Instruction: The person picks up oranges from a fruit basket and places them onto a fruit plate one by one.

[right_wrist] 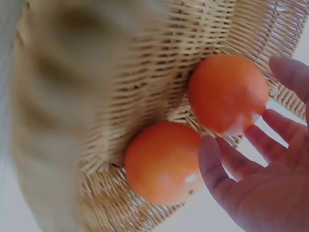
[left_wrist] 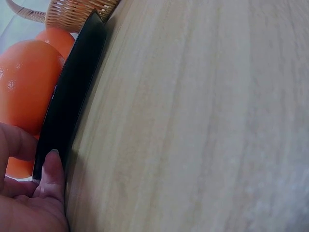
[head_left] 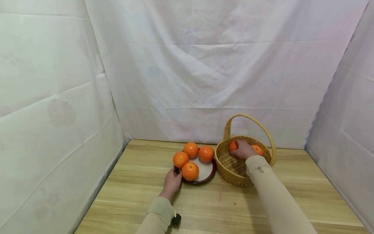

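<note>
At the left edge of a round plate (head_left: 205, 179) with a dark rim and white inside, my left hand (head_left: 171, 182) pinches the rim between thumb and fingers. Several oranges (head_left: 190, 171) lie on that plate. My right hand (head_left: 243, 150) is inside the wicker basket (head_left: 233, 178), beside two oranges. In the right wrist view its fingers are spread and loosely bent next to the upper orange (right_wrist: 228, 94), with the thumb apart. One fingertip is at the edge of the lower orange (right_wrist: 164, 163); whether it touches cannot be told.
The basket's tall arched handle (head_left: 264, 128) rises behind and right of my right hand. Basket and plate stand side by side near the back of the wooden table (head_left: 131, 195). White cloth (head_left: 187, 74) hangs behind and at both sides. A small black object (head_left: 176, 219) is by my left sleeve.
</note>
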{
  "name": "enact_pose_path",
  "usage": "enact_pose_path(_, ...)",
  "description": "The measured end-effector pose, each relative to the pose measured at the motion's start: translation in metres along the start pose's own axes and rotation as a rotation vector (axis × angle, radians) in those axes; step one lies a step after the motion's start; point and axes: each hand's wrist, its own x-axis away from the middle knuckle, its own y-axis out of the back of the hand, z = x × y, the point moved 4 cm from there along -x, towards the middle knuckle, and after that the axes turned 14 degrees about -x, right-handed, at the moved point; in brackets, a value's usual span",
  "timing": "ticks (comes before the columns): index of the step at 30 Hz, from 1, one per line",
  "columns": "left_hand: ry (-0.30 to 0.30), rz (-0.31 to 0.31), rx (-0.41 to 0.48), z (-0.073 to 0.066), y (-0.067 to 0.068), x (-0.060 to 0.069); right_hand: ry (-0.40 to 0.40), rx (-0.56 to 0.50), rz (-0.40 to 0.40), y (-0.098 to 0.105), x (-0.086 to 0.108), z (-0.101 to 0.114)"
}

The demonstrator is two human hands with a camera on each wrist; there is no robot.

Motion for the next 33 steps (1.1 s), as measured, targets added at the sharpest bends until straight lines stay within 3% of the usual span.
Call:
enact_pose_path(7,0.005,0.002,0.023,0.003,-0.003,0.000,0.029,0.048,0.064,0.006,0.003,0.010)
enact_pose_path(17,-0.002,0.007,0.030,0.002,-0.002,0.002,0.041,0.064,0.064,0.007,0.004,0.010)
enact_pose_path(25,-0.010,0.004,0.026,0.001,-0.006,0.002,-0.018,0.037,0.081,0.006,0.010,0.012)
enact_pose_path(33,-0.014,-0.008,0.023,-0.002,-0.009,0.003,-0.049,0.041,0.067,0.004,0.003,0.005)
